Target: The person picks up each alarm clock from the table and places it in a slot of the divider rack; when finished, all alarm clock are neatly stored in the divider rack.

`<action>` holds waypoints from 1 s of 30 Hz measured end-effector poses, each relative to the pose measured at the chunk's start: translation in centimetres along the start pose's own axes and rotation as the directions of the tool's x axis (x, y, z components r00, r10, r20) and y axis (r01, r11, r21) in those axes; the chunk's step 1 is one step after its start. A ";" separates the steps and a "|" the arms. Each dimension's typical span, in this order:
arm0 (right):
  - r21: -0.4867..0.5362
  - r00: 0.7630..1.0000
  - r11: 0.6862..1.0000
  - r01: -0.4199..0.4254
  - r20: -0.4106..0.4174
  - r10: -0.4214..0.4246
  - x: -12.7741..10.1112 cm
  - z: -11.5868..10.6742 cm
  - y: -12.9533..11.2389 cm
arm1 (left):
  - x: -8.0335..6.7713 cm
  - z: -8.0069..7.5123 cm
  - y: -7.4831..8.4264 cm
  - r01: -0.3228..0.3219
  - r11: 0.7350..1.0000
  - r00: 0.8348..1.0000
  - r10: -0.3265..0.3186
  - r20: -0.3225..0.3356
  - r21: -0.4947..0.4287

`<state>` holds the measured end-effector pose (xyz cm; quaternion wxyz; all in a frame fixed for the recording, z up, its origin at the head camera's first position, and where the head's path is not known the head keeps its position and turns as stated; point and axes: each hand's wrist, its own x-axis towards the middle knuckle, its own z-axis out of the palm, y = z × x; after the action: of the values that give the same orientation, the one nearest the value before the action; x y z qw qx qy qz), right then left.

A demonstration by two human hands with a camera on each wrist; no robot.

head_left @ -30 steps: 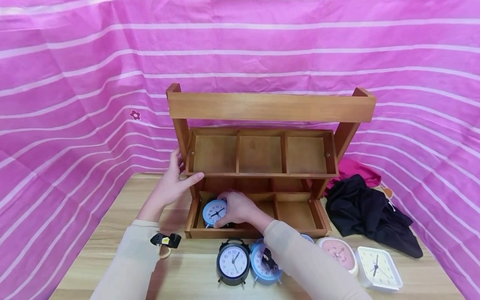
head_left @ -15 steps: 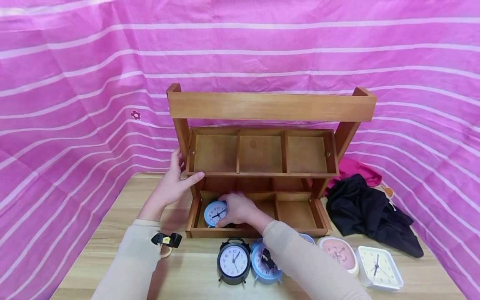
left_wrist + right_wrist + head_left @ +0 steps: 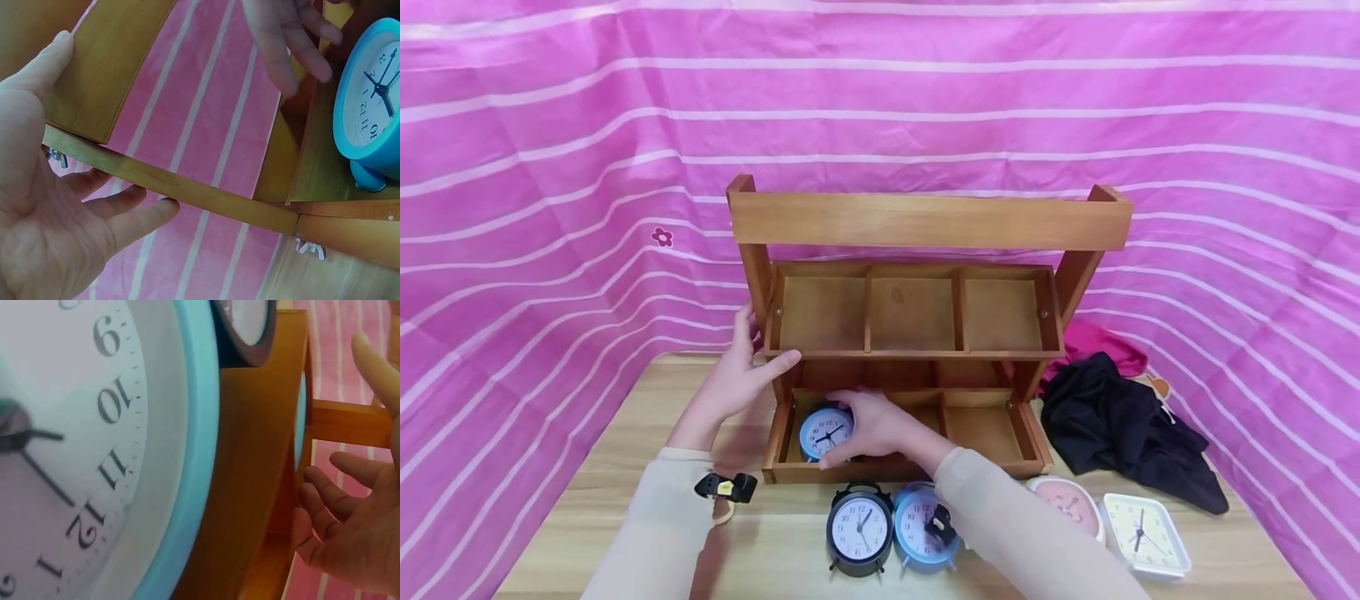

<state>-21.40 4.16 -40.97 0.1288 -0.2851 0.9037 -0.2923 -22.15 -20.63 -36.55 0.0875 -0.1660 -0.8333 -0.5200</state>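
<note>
Now the right hand (image 3: 872, 425) is reaching into the lower left compartment of a wooden rack (image 3: 925, 221), and its fingers (image 3: 838, 400) are curling over the top and side of a small round blue clock (image 3: 825, 433), holding it. This clock is standing upright inside that compartment, with its white face turned to the front and black hands on it. In the left wrist view the same clock (image 3: 372, 106) is showing a smooth light blue plastic rim and a little rounded foot resting on the wooden floor of the compartment.

The left hand (image 3: 741, 375) is holding the left post of the rack, with the thumb lying along the front edge of the upper shelf and the other fingers going behind the post. The fingers are only loosely bent around the flat wood.

The rack is made of smooth brown wood, with a wide flat board on top and two shelves, each divided in three square compartments. It is standing on a pale wooden surface (image 3: 625, 467).

Just in front of the rack a round black clock (image 3: 859, 527) and another round blue clock (image 3: 925, 529) are standing side by side, touching. Further to the right a round pink clock (image 3: 1067, 507) and a square white clock (image 3: 1144, 533) are lying near each other. A crumpled black cloth (image 3: 1120, 429) is lying beside the rack. A pink fabric with white stripes (image 3: 550, 208) is hanging all around.
</note>
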 end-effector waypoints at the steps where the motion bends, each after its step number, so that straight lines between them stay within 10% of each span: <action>1: 0.015 1.000 1.000 0.012 0.004 -0.012 -0.2 -0.1 0.0 | 0.0 0.0 0.0 0.001 1.000 1.000 -0.001 -0.001 0.006; 30: 0.005 0.942 0.960 0.279 0.190 -0.275 -9.1 -0.1 0.2 | 0.1 0.1 -0.1 0.010 1.000 1.000 -0.010 -0.016 0.016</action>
<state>-14.23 9.72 -40.41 0.1682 -0.4373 0.8415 -0.2690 -22.26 -20.56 -36.67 0.0928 -0.1571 -0.8376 -0.5149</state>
